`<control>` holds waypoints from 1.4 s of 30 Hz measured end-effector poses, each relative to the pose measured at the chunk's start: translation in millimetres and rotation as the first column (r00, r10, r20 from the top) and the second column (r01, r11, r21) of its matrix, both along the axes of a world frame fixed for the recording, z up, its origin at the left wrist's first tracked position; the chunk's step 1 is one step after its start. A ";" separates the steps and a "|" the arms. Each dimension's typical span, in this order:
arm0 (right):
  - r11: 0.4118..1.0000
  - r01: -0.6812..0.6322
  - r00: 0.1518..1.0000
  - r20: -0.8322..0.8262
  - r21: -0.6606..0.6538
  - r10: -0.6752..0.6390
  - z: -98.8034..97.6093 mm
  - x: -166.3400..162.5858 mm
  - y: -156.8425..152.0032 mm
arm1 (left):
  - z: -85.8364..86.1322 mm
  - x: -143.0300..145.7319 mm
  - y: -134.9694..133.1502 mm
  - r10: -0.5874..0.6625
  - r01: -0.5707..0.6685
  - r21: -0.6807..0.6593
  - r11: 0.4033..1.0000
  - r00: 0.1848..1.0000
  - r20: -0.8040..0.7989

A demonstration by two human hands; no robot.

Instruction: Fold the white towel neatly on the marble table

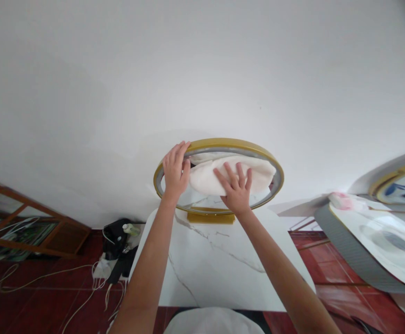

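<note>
A round mirror with a gold frame (pixel 239 142) stands on a gold base (pixel 211 218) on a white marble-patterned table (pixel 219 260). My left hand (pixel 176 171) grips the upper left of its rim, fingers over the edge and thumb on the front side. Against the glass lies a white cloth (pixel 204 180), which covers much of the mirror's face. With fingers spread flat, my right hand (pixel 236 188) presses on the cloth's front. The glass directly behind the cloth is hidden.
Right of the table is another white-topped table (pixel 369 232) with a second gold-rimmed mirror (pixel 397 178) and a pinkish-white bundle (pixel 343 202). At left, cables (pixel 46 278), a black bag (pixel 115 239) and a wooden shelf (pixel 25 204) are near the wall.
</note>
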State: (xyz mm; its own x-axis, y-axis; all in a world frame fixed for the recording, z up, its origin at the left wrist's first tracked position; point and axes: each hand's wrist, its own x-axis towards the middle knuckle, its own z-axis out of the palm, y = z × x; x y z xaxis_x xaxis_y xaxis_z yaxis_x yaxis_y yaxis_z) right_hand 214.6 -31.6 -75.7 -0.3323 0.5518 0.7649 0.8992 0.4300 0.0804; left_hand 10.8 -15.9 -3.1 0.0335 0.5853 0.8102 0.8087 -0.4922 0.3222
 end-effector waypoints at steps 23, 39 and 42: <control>0.969 -0.141 0.975 0.143 -0.202 0.172 -34.3 -37.7 -13.8 | -154.4 -54.7 -18.4 0.266 -0.182 -0.224 0.958 0.857 0.442; 0.933 -0.288 0.852 0.387 -0.215 0.352 -54.9 -88.3 6.1 | -162.5 -81.1 -16.3 0.148 -0.007 -0.232 0.973 0.790 0.595; 0.943 -0.266 0.881 0.346 -0.201 0.323 -31.9 -100.8 4.3 | -161.9 -80.1 -17.2 0.167 -0.015 -0.249 0.968 0.782 0.601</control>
